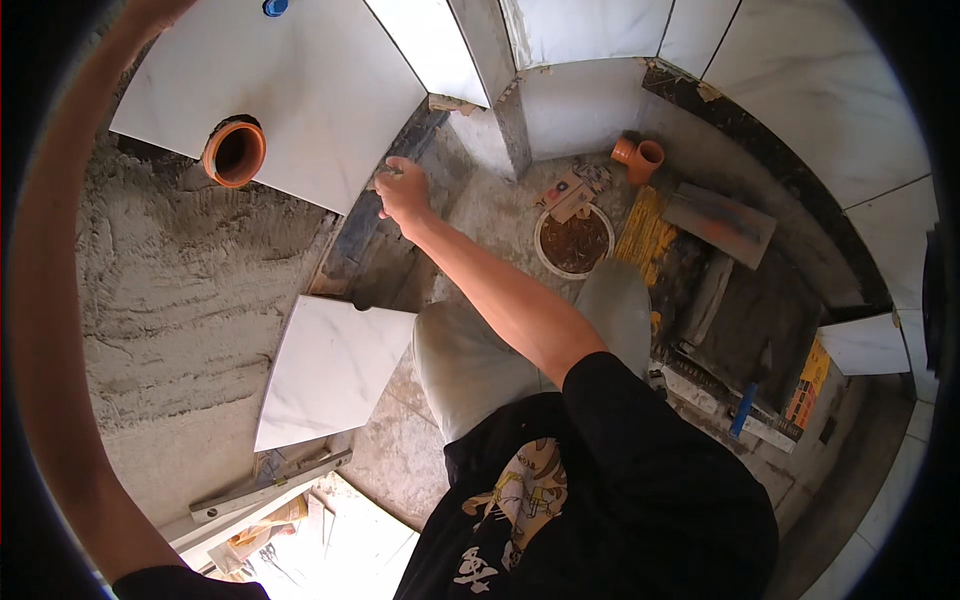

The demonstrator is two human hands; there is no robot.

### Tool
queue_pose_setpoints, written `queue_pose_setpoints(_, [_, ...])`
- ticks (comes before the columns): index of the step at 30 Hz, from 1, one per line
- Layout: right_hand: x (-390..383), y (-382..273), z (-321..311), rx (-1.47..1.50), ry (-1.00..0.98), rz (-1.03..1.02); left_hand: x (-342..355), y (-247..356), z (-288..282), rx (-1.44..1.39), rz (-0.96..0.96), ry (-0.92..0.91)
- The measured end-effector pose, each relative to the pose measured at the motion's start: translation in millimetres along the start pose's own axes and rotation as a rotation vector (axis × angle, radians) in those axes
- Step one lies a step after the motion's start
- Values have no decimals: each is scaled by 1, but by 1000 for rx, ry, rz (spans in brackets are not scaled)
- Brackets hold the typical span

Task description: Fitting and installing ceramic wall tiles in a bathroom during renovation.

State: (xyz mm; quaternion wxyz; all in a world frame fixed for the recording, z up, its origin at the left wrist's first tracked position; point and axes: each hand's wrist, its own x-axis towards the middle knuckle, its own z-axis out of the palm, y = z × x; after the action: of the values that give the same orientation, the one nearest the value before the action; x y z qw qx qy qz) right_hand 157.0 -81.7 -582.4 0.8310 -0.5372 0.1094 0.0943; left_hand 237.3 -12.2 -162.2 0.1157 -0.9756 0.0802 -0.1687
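Left hand [168, 8]: mostly cut off by the upper edge — grip out of sight
Right hand [404, 193]: anything between its fingers too small to tell
Large tile [310, 110]: far side cut off
Orange pipe [257, 163]: depths lost in shadow

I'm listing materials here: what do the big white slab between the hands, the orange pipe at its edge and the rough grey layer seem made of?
White slab: probably glazed ceramic or porcelain, smooth with faint veining; stone is possible.
Orange pipe: likely plastic, smooth with a slight sheen, judging by its even colour.
Grey layer: apparently cement mortar, matte, with trowel-like ridges.
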Motion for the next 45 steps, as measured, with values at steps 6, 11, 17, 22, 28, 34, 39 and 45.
queue_pose_setpoints(6, [5, -3, -1, 97, -73, -43, 6, 2, 3, 14, 0, -14])
queue_pose_setpoints(11, [6, -15, 1, 108, -48, -123, 7, 3, 4, -19, -13, 6])
queue_pose_setpoints(17, [2, -14, -5, 17, -39, -102, 10, -19, 16, -28, 116, 28])
queue_pose_setpoints(22, [-6, -17, -9, 91, -84, -57, -3, -1, 11, -22, 70, 38])
queue_pose_setpoints(28, [-3, -20, -12, 82, -111, -33, -2, -5, 8, -103, 16, 3])
queue_pose_setpoints(34, [1, -17, -24, 77, -98, -27, 14, -22, 15, -125, 10, -63])
queue_pose_setpoints(39, [34, -18, -37, 159, 185, -58, 38, -70, 20, 62, 212, 2])
queue_pose_setpoints(45, [76, -45, -36, 256, 419, -22, 29, -35, 21, 33, 76, -50])
